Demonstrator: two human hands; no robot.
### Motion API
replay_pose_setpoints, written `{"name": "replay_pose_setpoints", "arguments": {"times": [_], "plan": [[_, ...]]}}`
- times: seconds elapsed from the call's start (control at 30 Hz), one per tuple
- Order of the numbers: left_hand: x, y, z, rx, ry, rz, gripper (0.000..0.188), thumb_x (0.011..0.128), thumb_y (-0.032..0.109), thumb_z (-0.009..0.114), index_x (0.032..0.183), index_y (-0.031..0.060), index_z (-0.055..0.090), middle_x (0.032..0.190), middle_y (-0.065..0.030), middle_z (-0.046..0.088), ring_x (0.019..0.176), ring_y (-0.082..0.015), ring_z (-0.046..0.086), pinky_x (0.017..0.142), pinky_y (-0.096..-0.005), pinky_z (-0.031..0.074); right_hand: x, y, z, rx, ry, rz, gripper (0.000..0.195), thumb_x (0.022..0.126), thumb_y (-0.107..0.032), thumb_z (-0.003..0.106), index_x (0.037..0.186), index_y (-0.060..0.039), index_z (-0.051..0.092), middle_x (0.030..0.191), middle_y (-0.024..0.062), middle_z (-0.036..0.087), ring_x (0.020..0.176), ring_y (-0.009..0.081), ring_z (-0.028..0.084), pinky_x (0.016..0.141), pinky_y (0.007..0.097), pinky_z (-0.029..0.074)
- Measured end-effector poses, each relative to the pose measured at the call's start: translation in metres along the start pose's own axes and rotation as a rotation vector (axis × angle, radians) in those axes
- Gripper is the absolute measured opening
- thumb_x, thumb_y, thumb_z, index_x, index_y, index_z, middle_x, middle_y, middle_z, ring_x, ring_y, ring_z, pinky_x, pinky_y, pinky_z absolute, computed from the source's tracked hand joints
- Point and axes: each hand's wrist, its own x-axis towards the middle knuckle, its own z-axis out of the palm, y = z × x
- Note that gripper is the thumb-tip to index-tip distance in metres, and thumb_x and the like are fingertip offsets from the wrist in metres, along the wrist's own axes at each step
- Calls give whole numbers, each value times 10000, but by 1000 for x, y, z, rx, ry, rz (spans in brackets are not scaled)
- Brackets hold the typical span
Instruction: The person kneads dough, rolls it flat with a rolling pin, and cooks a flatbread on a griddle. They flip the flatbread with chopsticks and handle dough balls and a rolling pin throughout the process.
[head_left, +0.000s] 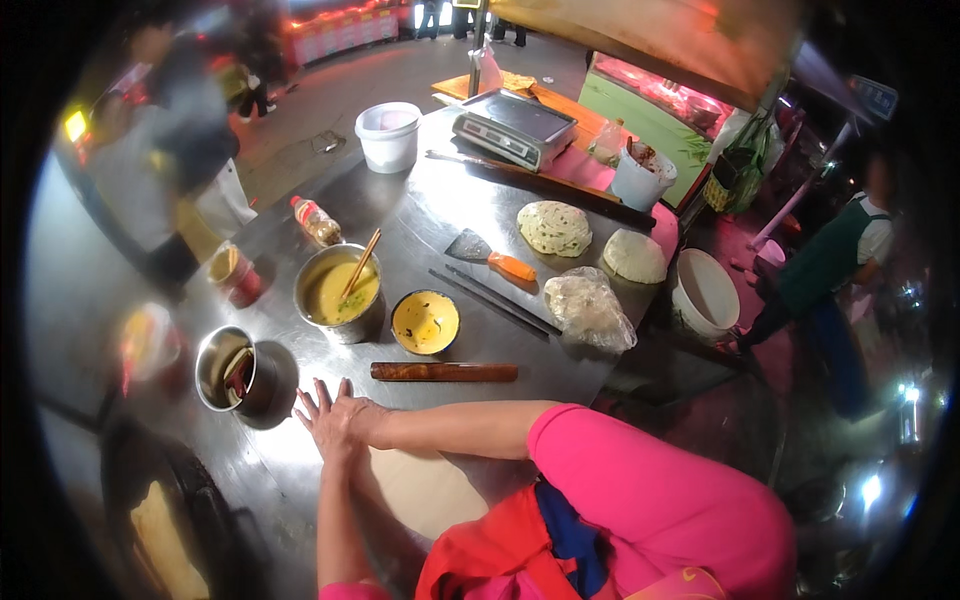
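My left hand (327, 431) lies with its fingers spread at the left end of a flat, pale sheet of rolled dough (424, 487). My right hand (358, 420) crosses over from the right and rests on the back of the left hand or wrist; its fingers are mostly hidden there. Neither hand shows anything held. Just beyond, a short wooden rolling pin (444, 372) lies on the steel table. A yellow enamel bowl (425, 322) and a metal pot of yellow liquid (337, 289) with wooden chopsticks stand behind it.
A metal pot (226, 369) stands left of my hands, near a griddle with flatbread (166, 536). A scraper with orange handle (511, 267), dark metal sticks (495, 301), dough rounds (555, 228), a plastic-wrapped lump (589, 309) and a scale (514, 127) lie farther off. People stand left and right.
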Motion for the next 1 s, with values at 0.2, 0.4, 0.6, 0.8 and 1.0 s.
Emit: {"name": "replay_pose_setpoints", "arguments": {"times": [0.2, 0.4, 0.6, 0.8, 1.0], "plan": [[6, -15, 7, 8, -78, 21, 619, 931, 456, 538, 1522, 314, 421, 1655, -120, 224, 1526, -442, 64, 1179, -667, 17, -11, 19, -48, 1884, -746, 454, 204, 921, -123, 715, 1078, 6, 697, 934, 75, 719, 808, 145, 684, 674, 287, 555], [6, -29, 21, -421, 150, -144, 837, 846, 532, 680, 1525, 128, 403, 1563, -191, 382, 1485, -425, 227, 1212, -585, 40, -107, 20, -125, 1621, -632, 353, 290, 1017, -303, 598, 1074, -35, 693, 957, 27, 658, 857, 127, 624, 808, 297, 528], [20, -39, 32, -934, 585, -497, 471, 872, 286, 718, 1245, 10, 636, 1225, -216, 639, 1164, -361, 584, 1035, -440, 423, -271, 69, -126, 1879, 28, 1191, 239, 970, -240, 683, 791, -148, 555, 696, -58, 449, 607, 68, 429, 570, 257, 389], [-1, 115, -9, -863, 495, 13, 253, 820, 144, 744, 1054, 57, 707, 1041, -116, 702, 1014, -294, 642, 932, -402, 487, -397, 68, -145, 1834, 462, 1589, 169, 935, -233, 727, 880, -107, 628, 771, -24, 583, 646, 83, 531, 560, 257, 436], [-7, 311, 4, -829, -57, 361, 317, 824, 165, 737, 1128, 91, 692, 1110, -118, 692, 1045, -312, 633, 930, -419, 500, -477, 69, -154, 1472, 395, 1567, 165, 936, -233, 717, 927, -77, 661, 705, -11, 608, 582, 74, 536, 530, 237, 429]]}}
